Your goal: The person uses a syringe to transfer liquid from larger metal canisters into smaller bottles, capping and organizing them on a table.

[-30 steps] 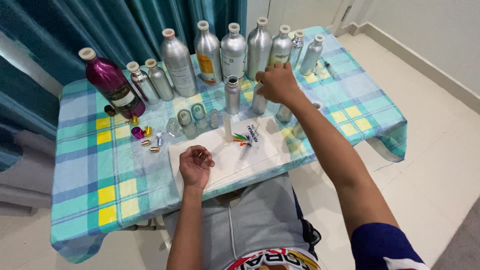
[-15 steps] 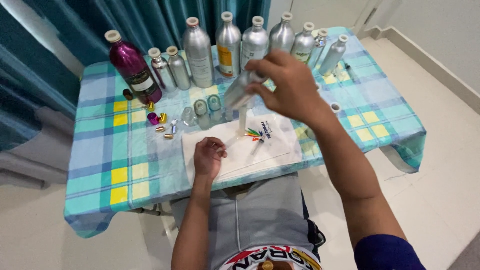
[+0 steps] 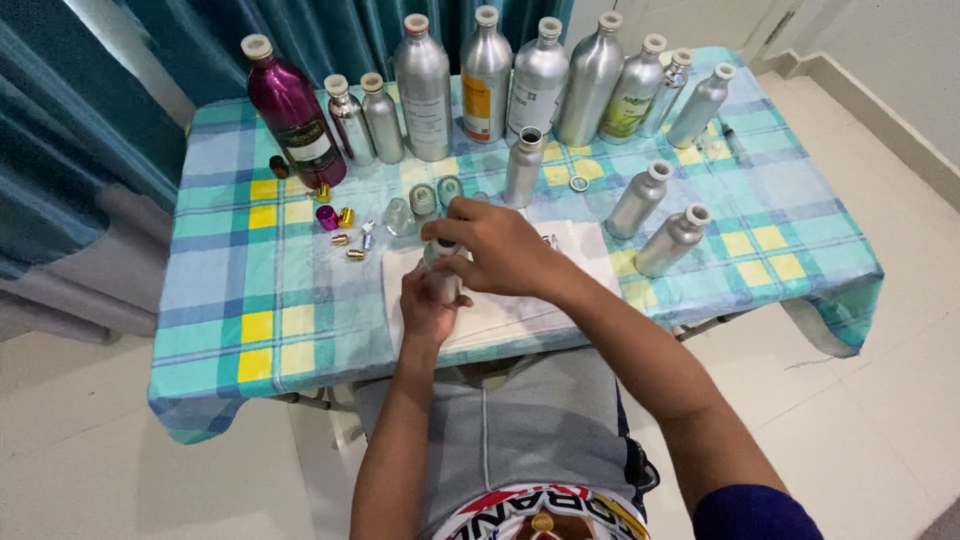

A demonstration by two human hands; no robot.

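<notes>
Far left at the back of the table (image 3: pixel 230 290), a big magenta bottle (image 3: pixel 292 110) with a dark label is stood upright, with small purple and gold caps (image 3: pixel 338 222) scattered in front of it. Just right of those, over the white cloth (image 3: pixel 590 262), a small silver bottle (image 3: pixel 441 272) is gripped around its body by the left hand (image 3: pixel 428 308), long axis roughly upright, neck up. The right hand (image 3: pixel 495 250) is set directly on top, fingers curled and pinched around the bottle's neck, so the cap end sits right under them. Behind, a row of tall aluminium bottles (image 3: pixel 540 85) is lined up, one with an orange label, one greenish. Two more small silver bottles (image 3: pixel 655 220) are stood farther right.
</notes>
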